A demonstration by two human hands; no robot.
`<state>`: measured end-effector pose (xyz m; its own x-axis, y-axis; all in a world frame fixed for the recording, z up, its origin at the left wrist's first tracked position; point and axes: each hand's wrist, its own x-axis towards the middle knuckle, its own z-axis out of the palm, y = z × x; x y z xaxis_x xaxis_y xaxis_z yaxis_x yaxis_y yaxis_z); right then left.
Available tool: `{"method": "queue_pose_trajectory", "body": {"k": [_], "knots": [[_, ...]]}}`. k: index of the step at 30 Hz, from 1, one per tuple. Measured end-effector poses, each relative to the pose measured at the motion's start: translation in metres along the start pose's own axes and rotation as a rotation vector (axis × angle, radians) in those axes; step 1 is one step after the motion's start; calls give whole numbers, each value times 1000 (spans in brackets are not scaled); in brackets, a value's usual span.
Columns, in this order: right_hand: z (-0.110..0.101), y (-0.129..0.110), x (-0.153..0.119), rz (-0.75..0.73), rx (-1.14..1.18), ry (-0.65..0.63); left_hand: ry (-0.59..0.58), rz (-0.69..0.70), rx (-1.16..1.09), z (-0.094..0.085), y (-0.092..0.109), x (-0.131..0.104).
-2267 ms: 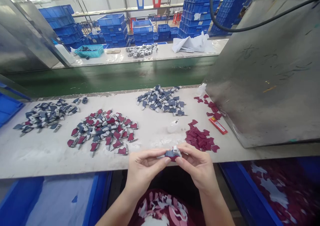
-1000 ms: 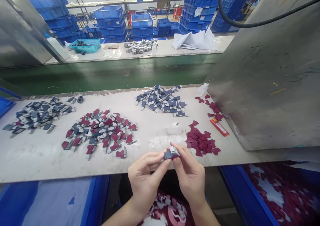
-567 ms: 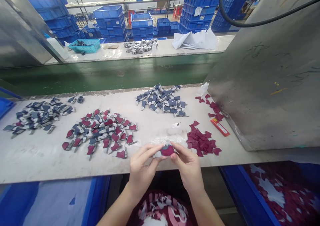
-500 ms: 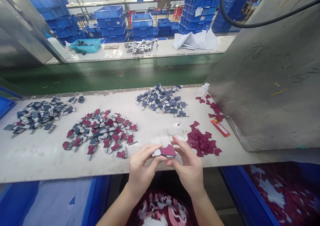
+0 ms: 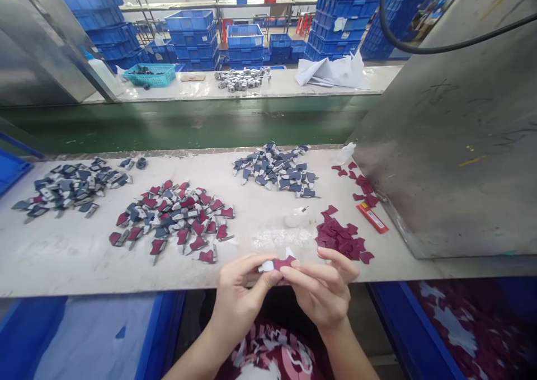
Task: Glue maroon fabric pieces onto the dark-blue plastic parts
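A small light-grey part with a maroon patch (image 5: 283,263) is held at the table's front edge, its pale tip pointing left. My left hand (image 5: 243,290) pinches it between thumb and fingers. My right hand (image 5: 325,287) grips its right end, fingertips pressed on the maroon face and another finger raised away. Its underside is hidden by my fingers. Right of my hands lies a pile of loose maroon patches (image 5: 339,238). Behind them stands a small clear bottle (image 5: 296,216). To the left spreads a heap of similar parts, many with maroon faces (image 5: 178,215).
Dark-blue and grey parts form piles at the back middle (image 5: 274,170) and far left (image 5: 69,184). An orange-red packet (image 5: 372,217) lies by the metal panel (image 5: 457,145). Blue bins (image 5: 168,324) flank my lap. A green strip (image 5: 201,123) separates the far bench.
My right hand's fingers have moved left and closed onto the part's maroon face, covering its right end. The whole view has shifted slightly.
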<state>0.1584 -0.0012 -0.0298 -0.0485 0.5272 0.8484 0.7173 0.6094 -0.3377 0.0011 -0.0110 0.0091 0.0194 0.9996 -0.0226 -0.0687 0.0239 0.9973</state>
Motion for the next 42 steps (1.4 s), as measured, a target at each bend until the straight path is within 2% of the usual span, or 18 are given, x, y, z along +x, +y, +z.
{"method": "queue_pose_trajectory", "body": {"k": [3,6,11,13,17,24,27,31,34,36,38,40,42], "knots": [[4,-4,-5,48,62,41,15,8,-7,-1,-1,-1],[7,-8,-8,191,216,48,44,31,0,-3,1,2],[5,-11,-8,455,479,-203,84,69,30,-6,1,3],[4,-13,-7,491,524,-250,91,91,33,-6,0,2],[6,-20,-1,564,613,-189,114,82,-6,-5,-1,1],[14,-24,3,705,780,-211,160,-60,-121,-13,-7,4],[23,-26,5,728,844,-259,201,-73,-165,-22,-12,6],[48,-34,8,758,898,-327,295,-32,-156,-39,-19,4],[73,-38,12,668,883,-410,317,-14,-100,-62,-22,5],[91,-38,15,525,768,-503,343,12,11,-88,-20,11],[109,-35,16,377,578,-601,391,92,230,-125,-13,23],[125,-32,12,286,398,-682,434,219,546,-167,-2,40],[141,-32,3,233,295,-760,409,277,863,-207,10,61]]}}
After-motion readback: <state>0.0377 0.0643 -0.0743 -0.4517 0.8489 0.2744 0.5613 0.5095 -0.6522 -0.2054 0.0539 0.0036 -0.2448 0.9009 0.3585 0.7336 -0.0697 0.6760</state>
